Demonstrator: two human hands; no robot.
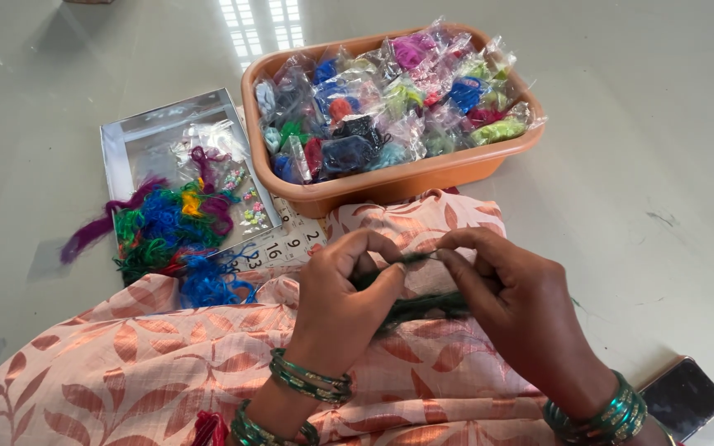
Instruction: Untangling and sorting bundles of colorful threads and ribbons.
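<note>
Above a peach leaf-print cloth [167,363] over the lap, beside an orange tub [423,177] of bagged threads and a tray's loose tangle [167,223], left hand [336,301] and right hand [518,306] pinch dark green thread [423,307] taut between closed fingertips.

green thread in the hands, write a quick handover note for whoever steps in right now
Left hand: pinching a bundle of dark green thread over the lap.
Right hand: pinching the same bundle from the other side, thread stretched between both.
Orange tub ahead holds many small plastic packets of coloured thread.
Silver tray to the left has a loose multicoloured thread heap spilling over its edge.
Done: green bundle is out and in hand. Left: the loose heap is still unsorted.
</note>
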